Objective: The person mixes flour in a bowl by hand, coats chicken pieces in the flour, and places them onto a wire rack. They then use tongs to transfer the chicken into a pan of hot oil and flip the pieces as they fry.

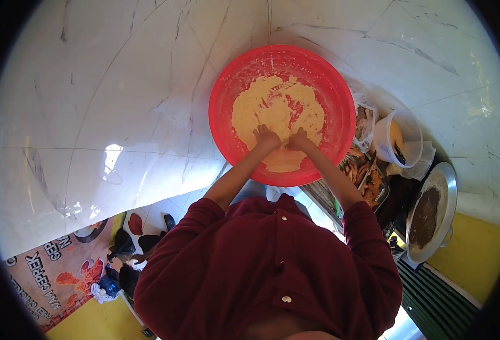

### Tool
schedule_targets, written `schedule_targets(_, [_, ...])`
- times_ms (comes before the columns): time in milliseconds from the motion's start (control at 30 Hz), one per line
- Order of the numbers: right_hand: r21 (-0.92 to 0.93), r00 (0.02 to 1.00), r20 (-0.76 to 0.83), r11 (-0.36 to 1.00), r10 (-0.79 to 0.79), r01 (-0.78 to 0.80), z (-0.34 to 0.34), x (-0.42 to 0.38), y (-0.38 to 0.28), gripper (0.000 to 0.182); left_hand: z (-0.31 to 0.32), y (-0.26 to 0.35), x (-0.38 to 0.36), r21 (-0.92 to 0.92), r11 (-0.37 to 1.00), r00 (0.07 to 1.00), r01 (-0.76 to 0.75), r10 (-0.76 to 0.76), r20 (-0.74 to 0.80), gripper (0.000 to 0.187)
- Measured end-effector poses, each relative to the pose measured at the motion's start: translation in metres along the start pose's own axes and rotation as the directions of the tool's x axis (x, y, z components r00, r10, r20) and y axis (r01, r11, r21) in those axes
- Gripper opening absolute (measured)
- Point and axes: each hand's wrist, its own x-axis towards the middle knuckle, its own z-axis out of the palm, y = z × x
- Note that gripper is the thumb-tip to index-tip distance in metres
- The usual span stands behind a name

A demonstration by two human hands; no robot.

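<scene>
A wide red basin (340, 93) holds pale yellow flour (272, 105), spread unevenly over its bottom. Both hands reach into the basin's near half, side by side with a small gap between them. My left hand (266, 137) touches the flour, its fingers apart and partly sunk in it. Close to its right, my right hand (300, 140) also dips into the flour; its fingertips are hidden, so whether it holds anything cannot be made out.
Right of the basin are a plastic bag (365, 122), a clear tub (398, 139), trays of fried pieces (373, 186) and a large metal pan (431, 215) with brown contents. A printed banner (52, 277) and dark items on the floor are at lower left.
</scene>
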Motion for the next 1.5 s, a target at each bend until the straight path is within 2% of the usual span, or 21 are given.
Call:
schedule_targets(33, [0.000, 1.000, -0.002, 1.000, 0.001, -0.001, -0.011, -0.014, 0.007, 0.035, -0.012, -0.014, -0.001, -0.223, 0.975, 0.989, -0.008, 0.040, 0.142, 0.046])
schedule_targets(100, [0.238, 0.987, -0.109, 0.961, -0.117, 0.140, -0.041, -0.059, 0.019, 0.032, -0.009, -0.046, 0.029, -0.351, 0.929, 0.964, -0.121, 0.194, 0.184, 0.048])
schedule_targets(167, [0.270, 0.976, -0.130, 0.941, -0.176, 0.206, -0.038, -0.054, 0.042, 0.034, -0.010, -0.068, 0.034, -0.481, 0.851, 0.915, -0.210, 0.344, 0.208, 0.050])
schedule_targets(233, [0.298, 0.961, -0.160, 0.917, -0.227, 0.267, -0.033, -0.038, 0.066, 0.037, -0.025, -0.079, 0.023, -0.479, 0.876, 0.992, -0.065, 0.107, 0.060, 0.049])
schedule_targets(300, [0.082, 0.941, -0.332, 0.996, 0.067, -0.042, -0.023, -0.019, 0.078, 0.038, -0.021, -0.086, 0.024, -0.452, 0.891, 0.998, -0.039, 0.010, -0.065, 0.049])
schedule_targets(333, [0.082, 0.940, -0.334, 0.996, 0.068, -0.043, -0.020, -0.015, 0.080, 0.038, -0.019, -0.088, 0.025, -0.431, 0.903, 0.978, -0.004, -0.087, -0.192, 0.049])
schedule_targets(400, [0.260, 0.838, -0.482, 0.955, 0.256, -0.142, -0.017, -0.019, 0.076, 0.037, -0.016, -0.082, 0.023, -0.346, 0.938, 0.965, -0.030, -0.064, -0.255, 0.049])
schedule_targets(500, [0.245, 0.784, -0.576, 0.964, 0.231, -0.104, -0.011, -0.026, 0.050, 0.037, -0.012, -0.061, 0.017, -0.166, 0.985, 0.959, -0.046, -0.003, -0.284, 0.046])
schedule_targets(733, [0.210, 0.816, -0.501, 0.955, 0.290, -0.210, -0.014, -0.012, -0.004, 0.045, 0.030, -0.020, 0.056, 0.122, 0.989, 0.930, 0.085, -0.035, -0.366, 0.051])
schedule_targets(867, [0.186, 0.822, -0.493, 0.957, 0.287, -0.223, -0.020, -0.023, -0.005, 0.040, 0.031, -0.019, 0.051, 0.077, 0.995, 0.942, 0.071, -0.041, -0.334, 0.049])
schedule_targets(933, [0.219, 0.839, -0.464, 0.954, 0.286, -0.204, -0.029, -0.032, -0.001, 0.043, -0.001, -0.026, 0.020, -0.294, 0.951, 0.970, 0.100, -0.158, -0.183, 0.023])
schedule_targets(967, [0.274, 0.830, -0.474, 0.945, 0.295, -0.179, -0.030, -0.032, 0.005, 0.050, 0.012, -0.038, 0.042, -0.293, 0.951, 0.970, 0.099, -0.158, -0.185, 0.023])
schedule_targets(1033, [0.330, 0.822, -0.481, 0.931, 0.306, -0.154, -0.029, -0.021, 0.029, 0.058, 0.054, -0.072, 0.102, -0.808, 0.587, 0.983, 0.054, 0.108, 0.145, 0.025])
schedule_targets(1067, [0.307, 0.913, -0.343, 0.945, 0.223, -0.115, -0.026, 0.005, 0.050, 0.058, 0.044, -0.081, 0.089, -0.807, 0.588, 0.983, 0.055, 0.109, 0.147, 0.025])
schedule_targets(1133, [0.288, 0.972, -0.195, 0.955, 0.131, -0.070, -0.023, 0.019, 0.063, 0.059, 0.006, -0.094, 0.051, -0.977, 0.207, 0.938, -0.056, 0.346, 0.020, 0.036])
schedule_targets(1200, [0.594, 0.790, -0.369, 0.778, 0.490, -0.205, -0.025, 0.008, 0.062, 0.052, 0.009, -0.096, 0.060, -0.980, 0.184, 0.955, -0.070, 0.295, -0.013, 0.040])
schedule_targets(1233, [0.594, 0.790, -0.370, 0.778, 0.490, -0.204, -0.026, 0.004, 0.058, 0.052, 0.011, -0.097, 0.063, -0.983, 0.161, 0.970, -0.083, 0.241, -0.043, 0.044])
schedule_targets(1267, [0.679, 0.762, -0.393, 0.721, 0.515, -0.137, -0.039, -0.015, 0.044, 0.049, 0.002, -0.087, 0.056, -0.983, 0.160, 0.969, -0.084, 0.241, -0.044, 0.044])
schedule_targets(1333, [0.751, 0.732, -0.412, 0.657, 0.542, -0.063, -0.046, -0.032, 0.013, 0.046, -0.024, -0.044, 0.030, -0.753, 0.635, 0.964, 0.174, -0.265, -0.001, 0.046])
schedule_targets(1400, [0.585, 0.781, -0.524, 0.810, 0.341, 0.039, -0.047, -0.033, -0.009, 0.040, -0.018, -0.016, 0.028, -0.743, 0.658, 0.986, 0.125, -0.163, 0.022, 0.047])
schedule_targets(1500, [0.498, 0.797, -0.507, 0.866, 0.329, -0.040, -0.048, -0.024, -0.003, 0.038, -0.028, -0.017, 0.025, -0.651, 0.756, 0.997, 0.066, -0.083, 0.004, 0.048])
